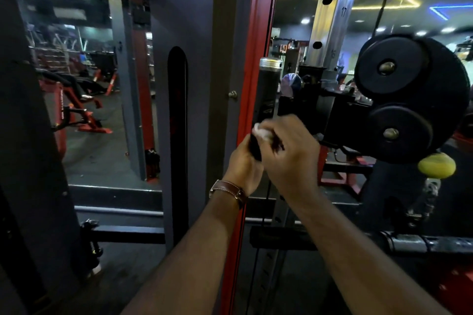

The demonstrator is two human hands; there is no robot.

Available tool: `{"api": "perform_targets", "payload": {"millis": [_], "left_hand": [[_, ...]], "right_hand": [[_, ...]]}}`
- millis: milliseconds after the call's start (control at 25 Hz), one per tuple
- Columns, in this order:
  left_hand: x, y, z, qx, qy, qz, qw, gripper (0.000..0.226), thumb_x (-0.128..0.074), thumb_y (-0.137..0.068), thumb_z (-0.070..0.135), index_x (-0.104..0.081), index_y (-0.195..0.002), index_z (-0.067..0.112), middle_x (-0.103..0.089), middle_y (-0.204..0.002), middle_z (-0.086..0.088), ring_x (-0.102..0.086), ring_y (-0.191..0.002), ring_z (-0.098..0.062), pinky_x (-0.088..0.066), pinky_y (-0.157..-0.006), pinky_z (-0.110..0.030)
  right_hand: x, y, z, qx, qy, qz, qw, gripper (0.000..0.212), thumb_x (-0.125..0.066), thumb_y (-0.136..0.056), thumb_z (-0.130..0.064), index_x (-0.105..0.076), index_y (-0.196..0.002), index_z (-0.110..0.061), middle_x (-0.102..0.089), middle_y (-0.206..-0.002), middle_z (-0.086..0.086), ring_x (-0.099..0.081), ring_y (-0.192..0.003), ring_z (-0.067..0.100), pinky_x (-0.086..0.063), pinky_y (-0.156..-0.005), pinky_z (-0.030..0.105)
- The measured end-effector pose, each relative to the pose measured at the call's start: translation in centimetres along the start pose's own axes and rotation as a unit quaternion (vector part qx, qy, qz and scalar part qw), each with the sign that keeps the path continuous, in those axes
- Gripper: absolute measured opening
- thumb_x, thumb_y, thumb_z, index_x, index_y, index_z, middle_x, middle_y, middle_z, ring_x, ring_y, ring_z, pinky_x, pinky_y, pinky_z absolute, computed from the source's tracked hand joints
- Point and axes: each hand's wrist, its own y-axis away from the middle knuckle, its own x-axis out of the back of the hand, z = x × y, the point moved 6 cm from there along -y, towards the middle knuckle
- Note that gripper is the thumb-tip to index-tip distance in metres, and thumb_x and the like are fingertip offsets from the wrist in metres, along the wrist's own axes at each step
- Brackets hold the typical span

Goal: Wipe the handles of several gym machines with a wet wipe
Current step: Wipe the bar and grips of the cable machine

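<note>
A black upright handle (pixel 266 94) with a silver cap on top stands in front of the red frame post. My left hand (pixel 243 163), with a brown watch strap at the wrist, grips the handle's lower part. My right hand (pixel 289 151) holds a white wet wipe (pixel 261 132) wrapped against the handle just above the left hand. The hand is motion-blurred. Most of the wipe is hidden under my fingers.
Two black pulley wheels (pixel 409 94) sit to the right of the handle, with a yellow ball (pixel 437 166) below them. A grey numbered upright (pixel 332 13) rises behind. A red and grey frame post (pixel 253 33) stands just left. Red benches (pixel 84 115) lie far left.
</note>
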Motion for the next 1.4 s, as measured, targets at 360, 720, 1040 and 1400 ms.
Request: {"api": "perform_targets", "payload": {"millis": [360, 720, 1040, 1400], "left_hand": [[0.0, -0.1, 1.1, 0.041, -0.03, -0.035, 0.998, 0.04, -0.034, -0.105, 0.014, -0.058, -0.074, 0.013, -0.061, -0.059, 0.002, -0.06, -0.056, -0.009, -0.049, -0.056, -0.02], [0.2, 0.1, 1.8, 0.037, -0.091, -0.091, 0.991, 0.048, -0.043, -0.103, 0.013, -0.063, -0.059, 0.014, -0.057, -0.052, 0.006, -0.056, -0.052, -0.008, -0.045, -0.058, -0.023], [0.0, -0.3, 2.2, 0.012, -0.134, -0.165, 0.977, 0.064, -0.035, -0.105, 0.008, -0.068, -0.054, 0.026, -0.063, -0.056, 0.011, -0.059, -0.055, 0.0, -0.046, -0.066, -0.025], [0.0, -0.2, 2.2, 0.032, -0.085, -0.191, 0.977, 0.066, -0.036, -0.105, 0.009, -0.061, -0.046, 0.024, -0.054, -0.048, 0.012, -0.051, -0.046, -0.001, -0.041, -0.049, -0.017]], "right_hand": [[-2.7, 1.9, -1.6, 0.148, 0.19, -0.091, 0.966, 0.014, -0.071, -0.087, -0.01, -0.073, -0.098, 0.0, -0.065, -0.092, 0.013, -0.065, -0.072, 0.022, -0.056, -0.055, 0.034], [-3.3, 0.1, -3.4, 0.075, 0.386, -0.1, 0.914, 0.033, -0.076, -0.083, -0.014, -0.07, -0.113, -0.002, -0.067, -0.085, 0.009, -0.062, -0.056, 0.019, -0.039, -0.046, 0.024], [-3.9, -4.9, -4.7, 0.018, 0.421, -0.092, 0.902, 0.023, -0.065, -0.087, -0.007, -0.068, -0.11, -0.005, -0.07, -0.078, 0.009, -0.066, -0.056, 0.026, -0.039, -0.046, 0.024], [-4.6, -3.0, -4.0, -0.009, 0.396, -0.115, 0.911, 0.028, -0.056, -0.092, -0.018, -0.071, -0.113, -0.006, -0.075, -0.084, 0.009, -0.071, -0.066, 0.024, -0.057, -0.054, 0.032]]}}
